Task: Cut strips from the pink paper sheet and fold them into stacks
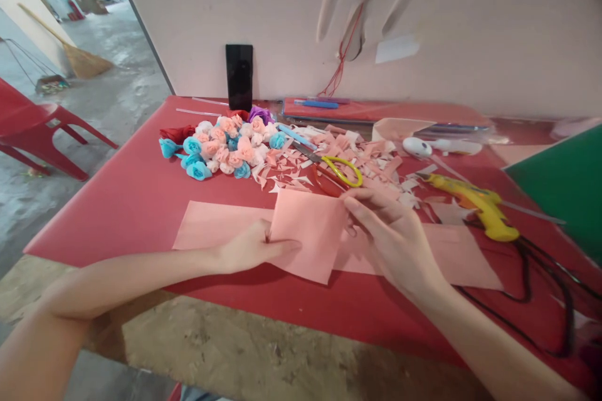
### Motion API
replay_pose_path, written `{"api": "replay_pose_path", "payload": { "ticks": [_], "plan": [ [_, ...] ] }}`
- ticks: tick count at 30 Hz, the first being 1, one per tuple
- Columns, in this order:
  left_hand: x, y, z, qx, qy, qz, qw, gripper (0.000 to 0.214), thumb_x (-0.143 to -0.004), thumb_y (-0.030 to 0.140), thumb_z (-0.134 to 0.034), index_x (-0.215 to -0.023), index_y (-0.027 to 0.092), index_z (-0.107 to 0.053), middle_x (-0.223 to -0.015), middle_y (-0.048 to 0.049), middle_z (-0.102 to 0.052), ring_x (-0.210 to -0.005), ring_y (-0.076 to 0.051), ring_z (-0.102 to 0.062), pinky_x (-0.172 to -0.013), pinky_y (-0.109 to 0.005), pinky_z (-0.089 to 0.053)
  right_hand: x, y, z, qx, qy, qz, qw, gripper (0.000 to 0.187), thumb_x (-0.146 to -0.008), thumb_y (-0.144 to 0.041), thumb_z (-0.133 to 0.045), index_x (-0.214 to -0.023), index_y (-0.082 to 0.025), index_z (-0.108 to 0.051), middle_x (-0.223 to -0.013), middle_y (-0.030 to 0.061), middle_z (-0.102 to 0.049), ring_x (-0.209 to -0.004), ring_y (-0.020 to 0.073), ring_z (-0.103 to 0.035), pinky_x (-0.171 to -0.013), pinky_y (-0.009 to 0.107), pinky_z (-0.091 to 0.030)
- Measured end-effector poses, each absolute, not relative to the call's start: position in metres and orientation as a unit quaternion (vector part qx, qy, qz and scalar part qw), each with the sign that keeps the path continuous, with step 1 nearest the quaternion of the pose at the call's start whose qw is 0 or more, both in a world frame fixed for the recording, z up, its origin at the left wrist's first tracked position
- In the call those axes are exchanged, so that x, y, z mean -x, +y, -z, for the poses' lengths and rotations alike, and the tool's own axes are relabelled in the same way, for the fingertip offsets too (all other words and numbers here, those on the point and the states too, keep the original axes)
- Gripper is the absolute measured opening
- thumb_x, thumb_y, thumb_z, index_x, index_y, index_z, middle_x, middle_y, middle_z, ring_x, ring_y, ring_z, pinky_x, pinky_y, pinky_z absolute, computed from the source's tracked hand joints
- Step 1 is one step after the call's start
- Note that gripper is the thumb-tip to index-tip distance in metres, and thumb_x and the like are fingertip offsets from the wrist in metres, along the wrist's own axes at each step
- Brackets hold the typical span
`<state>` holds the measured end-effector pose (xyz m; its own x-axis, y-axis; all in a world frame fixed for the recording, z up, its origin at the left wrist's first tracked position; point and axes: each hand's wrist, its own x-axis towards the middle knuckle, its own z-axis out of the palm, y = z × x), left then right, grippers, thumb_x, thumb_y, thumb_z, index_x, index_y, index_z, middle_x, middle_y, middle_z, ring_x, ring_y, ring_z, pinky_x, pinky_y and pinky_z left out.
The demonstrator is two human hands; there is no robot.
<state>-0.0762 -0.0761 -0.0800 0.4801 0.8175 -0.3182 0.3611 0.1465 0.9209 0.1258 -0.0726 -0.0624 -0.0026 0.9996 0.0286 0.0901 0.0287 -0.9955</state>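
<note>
A square of pink paper (308, 225) is held up between my two hands, tilted above the red tabletop. My left hand (256, 247) grips its left side, thumb in front and the other fingers hidden behind. At the upper right corner, my right hand (388, 232) pinches the paper between thumb and fingertips. Beneath lies a longer strip of pink paper (461, 257), showing on both sides of the square. Just beyond the square, scissors with yellow and red handles (345, 170) rest on a pile of pink paper scraps (376, 163).
Pink, white and blue paper flowers (223, 147) cluster at the back left, before a black phone (239, 77) leaning on the wall. A yellow glue gun (484, 203) with a black cord lies at right, near a green sheet (564, 182). A red chair (42, 128) stands left.
</note>
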Motion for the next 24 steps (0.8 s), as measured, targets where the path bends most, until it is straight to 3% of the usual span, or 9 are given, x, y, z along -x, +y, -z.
{"api": "replay_pose_path", "payload": {
  "ticks": [3,7,11,15,20,24],
  "plan": [
    [0.075,-0.08,0.074,-0.589,0.475,-0.242,0.607,0.034,-0.075,0.038,-0.062,-0.053,0.014,-0.052,-0.05,0.0021,-0.051,-0.052,-0.01,-0.049,-0.051,-0.023,-0.04,-0.124,-0.074,0.056,0.473,-0.571,-0.535,0.405,0.034,-0.073,-0.049,-0.063,-0.092,-0.021,-0.064,-0.079,0.0027,-0.065,-0.059,0.0111,-0.055,-0.054,0.024,-0.047],
    [0.076,-0.078,0.067,-0.559,0.439,-0.277,0.647,0.021,-0.074,0.033,-0.061,-0.064,0.014,-0.059,-0.063,0.0002,-0.06,-0.064,-0.012,-0.056,-0.063,-0.024,-0.047,-0.12,-0.078,0.051,0.454,-0.624,-0.562,0.297,0.028,-0.071,-0.045,-0.066,-0.082,-0.02,-0.066,-0.076,0.0042,-0.068,-0.066,0.017,-0.062,-0.062,0.03,-0.053],
    [0.081,-0.073,0.066,-0.579,0.421,-0.278,0.64,0.025,-0.076,0.038,-0.058,-0.07,0.014,-0.062,-0.068,-0.0004,-0.061,-0.072,-0.014,-0.057,-0.067,-0.024,-0.046,-0.12,-0.081,0.053,0.478,-0.62,-0.532,0.322,0.026,-0.074,-0.044,-0.062,-0.08,-0.02,-0.066,-0.077,0.0054,-0.07,-0.071,0.0205,-0.066,-0.061,0.031,-0.055],
    [0.085,-0.067,0.067,-0.579,0.414,-0.312,0.629,0.027,-0.071,0.04,-0.059,-0.064,0.014,-0.058,-0.062,0.0009,-0.053,-0.063,-0.01,-0.047,-0.06,-0.023,-0.04,-0.124,-0.079,0.056,0.479,-0.604,-0.536,0.345,0.033,-0.073,-0.046,-0.064,-0.093,-0.021,-0.067,-0.082,0.0064,-0.072,-0.074,0.0212,-0.067,-0.06,0.03,-0.056],
    [0.085,-0.065,0.063,-0.523,0.385,-0.348,0.676,0.015,-0.062,0.031,-0.058,-0.065,0.017,-0.058,-0.063,0.0012,-0.053,-0.058,-0.009,-0.04,-0.055,-0.022,-0.037,-0.131,-0.083,0.058,0.472,-0.599,-0.542,0.353,0.031,-0.071,-0.049,-0.065,-0.087,-0.023,-0.07,-0.076,0.0043,-0.071,-0.061,0.0175,-0.064,-0.052,0.027,-0.054],
    [0.088,-0.065,0.057,-0.564,0.379,-0.316,0.662,0.016,-0.064,0.032,-0.056,-0.068,0.017,-0.062,-0.064,-0.0001,-0.056,-0.061,-0.011,-0.044,-0.059,-0.023,-0.041,-0.133,-0.087,0.06,0.478,-0.591,-0.558,0.332,0.037,-0.071,-0.053,-0.064,-0.096,-0.027,-0.071,-0.078,0.004,-0.071,-0.056,0.0168,-0.061,-0.045,0.027,-0.051]
  ]
}}
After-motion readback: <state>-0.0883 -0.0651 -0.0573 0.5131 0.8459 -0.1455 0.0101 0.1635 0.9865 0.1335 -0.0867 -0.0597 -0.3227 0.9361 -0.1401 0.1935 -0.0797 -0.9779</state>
